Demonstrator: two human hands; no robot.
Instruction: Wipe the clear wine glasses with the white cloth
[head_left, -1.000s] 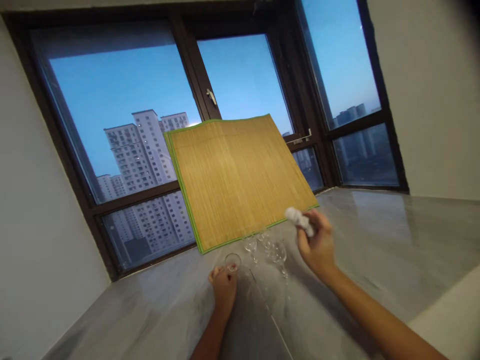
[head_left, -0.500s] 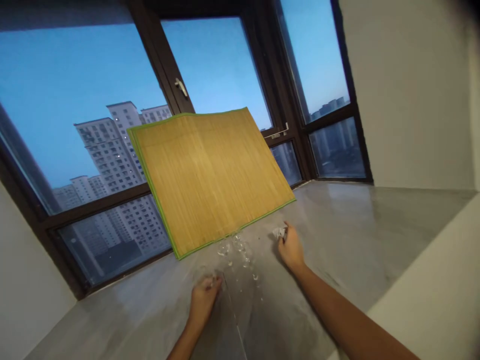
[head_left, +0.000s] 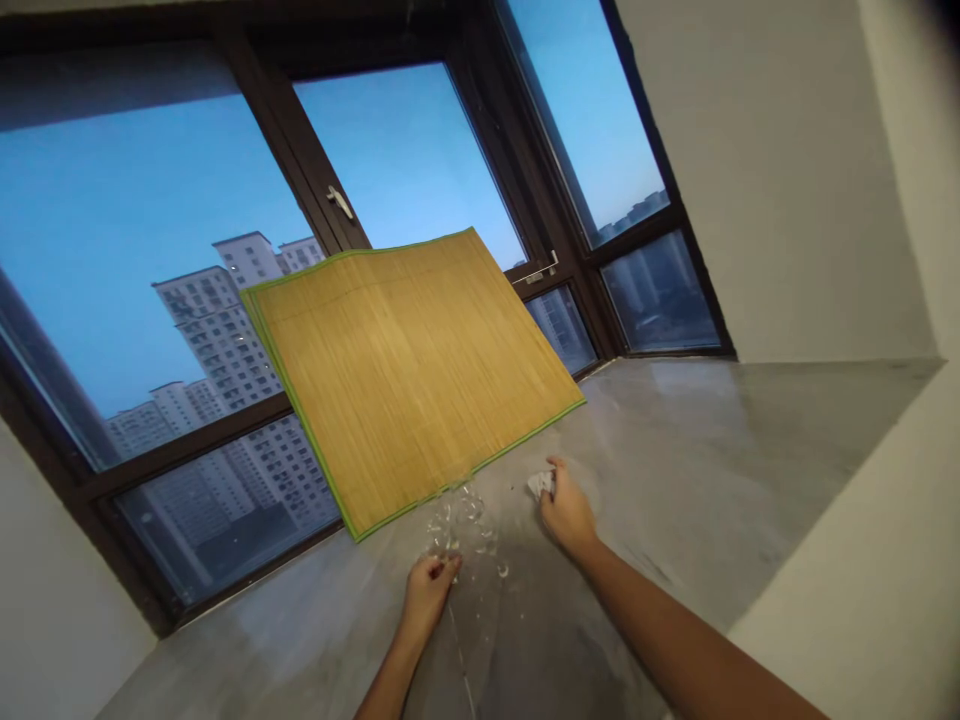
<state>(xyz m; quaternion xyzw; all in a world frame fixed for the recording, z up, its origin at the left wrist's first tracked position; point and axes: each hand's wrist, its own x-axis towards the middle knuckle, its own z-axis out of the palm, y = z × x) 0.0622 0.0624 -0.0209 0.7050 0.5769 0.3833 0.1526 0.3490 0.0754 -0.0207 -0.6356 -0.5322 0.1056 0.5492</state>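
Note:
My left hand [head_left: 430, 592] is closed, thumb and fingertips pinched at the near end of a cluster of clear, shiny pieces [head_left: 466, 515] on the grey sill. Whether it grips one of them is too small to make out. A thin pale line [head_left: 459, 645] runs from below that hand towards the bottom edge; cord or seam, I cannot tell. My right hand [head_left: 570, 512] holds a small crumpled white piece [head_left: 541, 485], like tissue or paper, low over the sill. Just behind the cluster, a yellow bamboo mat [head_left: 420, 370] with green edging leans upright against the window.
Dark-framed windows [head_left: 262, 165] with a white handle [head_left: 340, 202] rise behind the mat. The grey stone sill [head_left: 675, 470] spreads to both sides, bounded by a wall [head_left: 772, 180] at right. A small dark speck lies left of the white piece.
My left hand has moved right and closer to the clear pieces. The right hand has shifted slightly left and down with the white piece. The view has tilted a little.

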